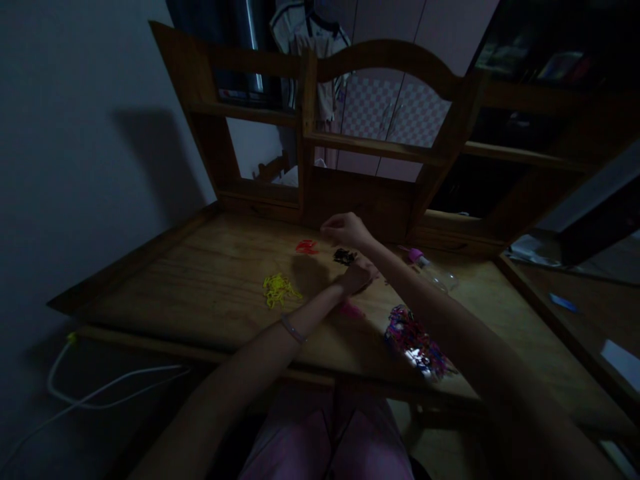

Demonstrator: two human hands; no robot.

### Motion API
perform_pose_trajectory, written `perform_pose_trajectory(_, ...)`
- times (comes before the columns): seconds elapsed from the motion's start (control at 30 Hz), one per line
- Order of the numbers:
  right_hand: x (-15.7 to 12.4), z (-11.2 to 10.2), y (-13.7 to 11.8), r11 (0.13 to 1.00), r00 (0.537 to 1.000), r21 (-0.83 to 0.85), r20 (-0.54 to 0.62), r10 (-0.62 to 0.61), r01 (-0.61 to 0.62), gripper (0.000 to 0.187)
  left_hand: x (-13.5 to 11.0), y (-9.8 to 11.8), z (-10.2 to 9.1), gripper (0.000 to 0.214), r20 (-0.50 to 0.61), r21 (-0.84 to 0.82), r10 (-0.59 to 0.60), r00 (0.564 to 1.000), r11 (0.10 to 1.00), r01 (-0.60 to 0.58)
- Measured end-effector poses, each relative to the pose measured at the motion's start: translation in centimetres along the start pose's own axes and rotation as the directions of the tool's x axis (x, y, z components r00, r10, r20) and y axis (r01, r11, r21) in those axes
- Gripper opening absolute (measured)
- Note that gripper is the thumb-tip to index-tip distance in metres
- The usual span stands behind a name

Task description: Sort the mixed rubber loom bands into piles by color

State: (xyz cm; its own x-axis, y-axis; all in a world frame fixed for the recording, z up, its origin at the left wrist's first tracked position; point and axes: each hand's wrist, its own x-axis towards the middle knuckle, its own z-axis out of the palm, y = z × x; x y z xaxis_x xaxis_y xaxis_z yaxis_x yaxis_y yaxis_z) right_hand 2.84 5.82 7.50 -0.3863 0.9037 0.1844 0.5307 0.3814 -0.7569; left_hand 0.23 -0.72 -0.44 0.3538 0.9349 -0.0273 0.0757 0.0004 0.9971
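My right hand (347, 230) is raised over the table beyond the black pile, its fingers pinched together. Anything held there is too small to make out. Lower down, my left hand (359, 275) is just right of a small pile of black bands (345, 256), with a bracelet (293, 328) on its forearm. Its fingers look curled, and what they hold is hidden. Red bands (307, 247) lie to the left, and yellow bands (280, 290) are heaped nearer. Some pink bands (351, 309) sit under my left wrist. A mixed-colour heap of bands (416, 343) is partly covered by my right forearm.
A clear bottle (440, 277) with a pink cap lies at the right on the wooden table (185, 273). Wooden shelving (370, 150) rises along the back edge. A white cable (105, 393) hangs at the left front. The room is dim.
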Motion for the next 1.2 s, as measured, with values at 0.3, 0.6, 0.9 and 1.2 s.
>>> perform_pose_trajectory(0.3, -17.5, -10.6, -0.5, 0.976, 0.997, -0.208, -0.002, -0.074, 0.072, 0.023, 1.3, -0.8, 0.1, 0.032, 0.042, -0.091, -0.003, 0.999, 0.996, 0.007)
perform_pose_trajectory(0.6, -26.8, -9.1, 4.2, 0.894, 0.997, -0.444, 0.075, -0.030, 0.060, 0.028, 1.7, -0.7, -0.1, 0.027, 0.068, -0.184, -0.045, 0.997, 0.981, 0.057)
perform_pose_trajectory(0.9, -25.9, -5.5, 3.2, 0.836, 0.996, -0.541, 0.076, -0.056, 0.088, 0.022, 1.2, -0.1, -0.1, 0.030, 0.104, -0.212, -0.043, 0.994, 0.975, 0.064)
perform_pose_trajectory(1.2, -26.0, -6.6, 3.7, 0.897, 1.000, -0.441, -0.027, -0.005, -0.007, 0.020, 1.1, 0.0, -0.1, 0.030, 0.116, -0.204, -0.031, 0.993, 0.977, 0.054)
